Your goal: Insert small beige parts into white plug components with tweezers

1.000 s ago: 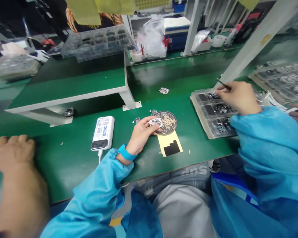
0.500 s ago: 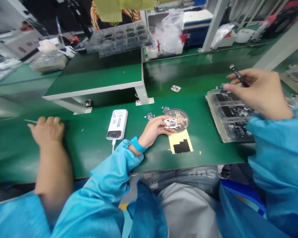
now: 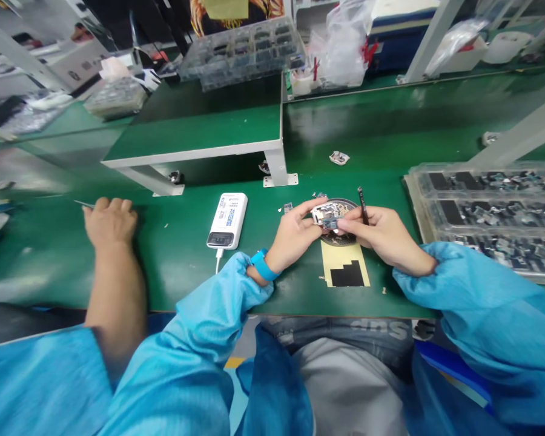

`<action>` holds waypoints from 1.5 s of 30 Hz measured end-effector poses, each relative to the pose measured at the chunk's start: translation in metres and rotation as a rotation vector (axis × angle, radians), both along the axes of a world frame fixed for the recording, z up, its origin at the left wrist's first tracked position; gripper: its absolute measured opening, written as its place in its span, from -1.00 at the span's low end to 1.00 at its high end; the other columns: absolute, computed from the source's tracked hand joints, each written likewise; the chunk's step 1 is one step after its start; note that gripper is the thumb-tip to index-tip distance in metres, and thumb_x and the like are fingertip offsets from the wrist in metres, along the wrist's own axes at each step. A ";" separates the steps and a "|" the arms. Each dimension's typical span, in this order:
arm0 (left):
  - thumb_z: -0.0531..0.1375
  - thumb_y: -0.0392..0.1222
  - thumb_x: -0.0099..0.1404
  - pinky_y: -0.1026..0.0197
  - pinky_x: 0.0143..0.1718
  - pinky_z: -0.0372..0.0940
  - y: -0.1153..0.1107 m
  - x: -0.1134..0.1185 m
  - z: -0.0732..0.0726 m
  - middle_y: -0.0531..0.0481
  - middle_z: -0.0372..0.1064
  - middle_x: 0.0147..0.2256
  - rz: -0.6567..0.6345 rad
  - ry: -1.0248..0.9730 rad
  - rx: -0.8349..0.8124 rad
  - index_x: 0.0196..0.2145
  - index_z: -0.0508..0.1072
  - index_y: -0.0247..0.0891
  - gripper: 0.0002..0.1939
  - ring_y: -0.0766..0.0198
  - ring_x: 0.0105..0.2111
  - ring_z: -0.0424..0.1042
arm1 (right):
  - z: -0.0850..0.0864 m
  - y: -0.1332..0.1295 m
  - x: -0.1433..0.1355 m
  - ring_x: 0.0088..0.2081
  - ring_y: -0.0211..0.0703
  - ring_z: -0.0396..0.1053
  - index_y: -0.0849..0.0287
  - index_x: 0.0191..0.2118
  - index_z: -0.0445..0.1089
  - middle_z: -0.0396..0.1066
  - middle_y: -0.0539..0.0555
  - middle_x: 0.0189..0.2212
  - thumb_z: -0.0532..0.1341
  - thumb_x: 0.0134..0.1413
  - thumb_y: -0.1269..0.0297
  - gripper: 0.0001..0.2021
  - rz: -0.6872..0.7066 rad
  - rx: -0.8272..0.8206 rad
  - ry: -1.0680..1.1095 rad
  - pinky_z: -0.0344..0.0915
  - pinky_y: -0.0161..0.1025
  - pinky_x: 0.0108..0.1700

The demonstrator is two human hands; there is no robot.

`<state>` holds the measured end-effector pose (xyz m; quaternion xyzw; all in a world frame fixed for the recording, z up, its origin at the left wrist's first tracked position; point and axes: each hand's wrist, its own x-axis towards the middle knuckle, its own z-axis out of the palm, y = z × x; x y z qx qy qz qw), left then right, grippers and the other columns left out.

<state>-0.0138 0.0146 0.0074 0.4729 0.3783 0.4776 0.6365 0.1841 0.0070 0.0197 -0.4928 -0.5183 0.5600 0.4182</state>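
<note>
My left hand [image 3: 295,236] grips a small white housing [image 3: 320,212] above a round dark mesh disc [image 3: 340,240]. Fingertips of my right hand [image 3: 381,233] pinch a small dark part [image 3: 329,223] against the housing. A black pen-like tool [image 3: 362,204] also sits in my right hand, pointing up. Below the disc lies a yellow sheet [image 3: 329,257] with a black cut-out piece [image 3: 346,275]. Small metal parts [image 3: 287,208] rest just behind my left hand.
A white power bank [image 3: 227,221] with a cable lies left of my left hand. Farther left is a co-worker's hand [image 3: 111,224]. A compartment tray [image 3: 418,206] of parts stands right. A raised green shelf [image 3: 209,124] is behind; a white piece [image 3: 339,158] lies beyond the disc.
My right hand has moved left from the tray to the housing, bringing the small dark part and the tool. The whole view has shifted, showing more of the tray.
</note>
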 end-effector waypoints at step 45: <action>0.50 -0.10 0.12 0.07 -0.02 0.52 -0.005 0.003 -0.010 -0.21 0.50 0.06 -0.063 0.057 0.084 0.13 0.45 -0.28 -0.34 0.08 -0.08 0.59 | -0.001 0.007 0.007 -0.63 -0.43 0.09 0.22 -0.45 0.52 0.47 0.03 -0.52 0.51 -0.17 -0.05 -0.60 0.030 -0.125 -0.033 -0.06 -0.34 -0.61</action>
